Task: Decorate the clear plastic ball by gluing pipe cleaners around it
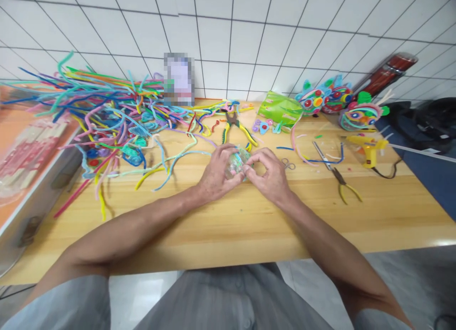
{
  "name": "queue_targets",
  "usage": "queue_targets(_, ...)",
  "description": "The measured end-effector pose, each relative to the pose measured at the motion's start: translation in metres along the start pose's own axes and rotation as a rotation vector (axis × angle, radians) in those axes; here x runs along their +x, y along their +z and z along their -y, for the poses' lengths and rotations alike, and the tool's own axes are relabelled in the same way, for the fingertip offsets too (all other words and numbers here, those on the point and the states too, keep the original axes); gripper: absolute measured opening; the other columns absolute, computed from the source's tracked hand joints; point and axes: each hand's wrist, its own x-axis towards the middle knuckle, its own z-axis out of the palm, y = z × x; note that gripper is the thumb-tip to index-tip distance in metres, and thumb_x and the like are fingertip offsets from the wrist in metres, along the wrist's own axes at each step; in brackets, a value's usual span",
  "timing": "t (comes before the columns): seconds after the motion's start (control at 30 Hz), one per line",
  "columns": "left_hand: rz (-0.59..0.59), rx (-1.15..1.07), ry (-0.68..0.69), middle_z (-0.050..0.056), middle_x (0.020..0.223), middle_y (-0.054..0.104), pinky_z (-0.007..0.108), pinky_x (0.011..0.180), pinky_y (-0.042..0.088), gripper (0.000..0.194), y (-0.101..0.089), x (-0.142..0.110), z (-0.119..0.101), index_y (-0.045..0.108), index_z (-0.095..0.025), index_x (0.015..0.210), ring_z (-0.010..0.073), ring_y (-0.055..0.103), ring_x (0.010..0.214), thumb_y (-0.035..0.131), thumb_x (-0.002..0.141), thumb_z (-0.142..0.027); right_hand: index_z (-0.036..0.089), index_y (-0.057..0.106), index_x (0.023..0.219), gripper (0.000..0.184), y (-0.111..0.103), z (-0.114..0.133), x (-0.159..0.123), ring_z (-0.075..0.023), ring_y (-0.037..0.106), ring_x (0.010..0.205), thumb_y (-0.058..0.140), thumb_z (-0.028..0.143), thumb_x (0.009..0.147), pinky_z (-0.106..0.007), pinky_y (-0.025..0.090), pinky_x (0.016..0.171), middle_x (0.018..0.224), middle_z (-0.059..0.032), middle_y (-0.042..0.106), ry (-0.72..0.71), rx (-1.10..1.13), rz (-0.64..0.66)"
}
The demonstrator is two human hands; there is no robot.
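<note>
Over the table (213,232), left hand (215,174) and right hand (270,175) grip a part-decorated plastic piece (235,165). Finished-looking figures (359,116) stand right of it.

White tiled wall (213,40); pale wooden table (171,240); shiny light floor (138,297).

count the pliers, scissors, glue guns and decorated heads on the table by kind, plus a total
Pliers: 2, green-yellow pair and yellow pair
Scissors: 1
Glue gun: 1
Decorated heads: 3, left head, middle head, right head
Total: 7
</note>
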Motion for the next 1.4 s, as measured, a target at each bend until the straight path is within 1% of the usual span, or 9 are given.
queue_targets(0.2,0.053,-0.001,0.031,0.018,0.148,0.057,0.058,0.125,0.042,0.055,-0.002,0.000,0.002,0.053,-0.025,0.141,0.0355,0.052,0.147,0.075,0.092,-0.038,0.027,0.065,0.086,0.012,-0.004,-0.001,0.000,-0.0240,0.068,0.091,0.069,0.018,0.093,-0.041,0.056,0.086,0.089,-0.0024,0.069,-0.044,-0.015,0.024)
queue_targets(0.43,0.089,0.010,0.051,0.019,0.156,0.055,0.059,0.127,0.041,0.065,-0.003,0.000,0.002,0.050,-0.025,0.146,0.0368,0.052,0.151,0.077,0.088,-0.035,0.028,0.061,0.086,0.012,0.001,-0.004,-0.005,-0.0243,0.066,0.090,0.068,0.021,0.093,-0.042,0.055,0.086,0.087,-0.0018,0.067,0.008,0.013,-0.015)
queue_targets(0.73,0.028,0.113,0.137,0.019,0.156,0.051,0.059,0.125,0.046,0.064,0.002,-0.001,0.009,0.046,-0.025,0.150,0.0344,0.050,0.152,0.074,0.093,-0.038,0.026,0.062,0.090,0.007,0.007,-0.002,-0.007,-0.0230,0.063,0.091,0.065,0.022,0.095,-0.042,0.053,0.089,0.090,-0.0021,0.066,0.050,0.076,-0.068)
queue_targets(0.87,0.029,0.126,0.200,0.017,0.149,0.055,0.058,0.122,0.049,0.064,0.000,0.000,0.013,0.045,-0.025,0.150,0.0328,0.055,0.145,0.074,0.094,-0.036,0.026,0.061,0.089,0.007,0.011,0.000,-0.007,-0.0232,0.063,0.092,0.065,0.023,0.093,-0.042,0.053,0.091,0.090,-0.0024,0.067,0.085,0.082,-0.073)
queue_targets(1.03,0.000,0.148,0.181,0.014,0.145,0.058,0.057,0.118,0.053,0.059,-0.004,0.003,0.017,0.048,-0.025,0.146,0.0315,0.060,0.139,0.074,0.094,-0.038,0.025,0.065,0.094,0.010,0.007,0.003,0.001,-0.0222,0.067,0.097,0.068,0.035,0.093,-0.039,0.055,0.093,0.097,-0.0035,0.072,0.198,0.148,-0.017)
queue_targets(1.13,-0.013,0.132,0.170,0.014,0.143,0.060,0.058,0.116,0.055,0.060,-0.006,0.005,0.018,0.050,-0.025,0.144,0.0326,0.062,0.135,0.078,0.093,-0.038,0.023,0.068,0.097,0.021,-0.023,-0.002,0.014,-0.0210,0.070,0.097,0.071,0.043,0.092,-0.038,0.055,0.094,0.102,-0.0042,0.076,0.279,0.186,0.015)
queue_targets(1.23,-0.024,0.116,0.167,0.014,0.142,0.061,0.060,0.115,0.056,0.060,-0.010,0.009,0.016,0.051,-0.027,0.145,0.0343,0.063,0.134,0.078,0.094,-0.041,0.022,0.071,0.092,0.021,-0.077,-0.021,0.018,-0.0203,0.070,0.090,0.070,0.043,0.090,-0.036,0.054,0.088,0.094,-0.0028,0.077,0.382,0.080,0.060)
queue_targets(1.3,-0.026,0.121,0.171,0.014,0.142,0.061,0.062,0.114,0.056,0.060,-0.014,0.013,0.013,0.051,-0.028,0.146,0.0352,0.063,0.134,0.077,0.095,-0.045,0.022,0.073,0.089,0.021,-0.119,-0.040,0.005,-0.0208,0.070,0.088,0.070,0.043,0.089,-0.035,0.053,0.085,0.092,-0.0031,0.078,0.471,-0.057,0.036)
queue_targets(1.4,-0.019,0.147,0.191,0.013,0.140,0.062,0.063,0.114,0.057,0.060,-0.020,0.017,0.010,0.052,-0.028,0.146,0.0356,0.063,0.133,0.077,0.095,-0.047,0.022,0.077,0.085,0.019,-0.177,-0.071,-0.033,-0.0231,0.071,0.090,0.076,0.040,0.082,-0.036,0.051,0.085,0.094,-0.0059,0.081,0.670,-0.335,-0.016)
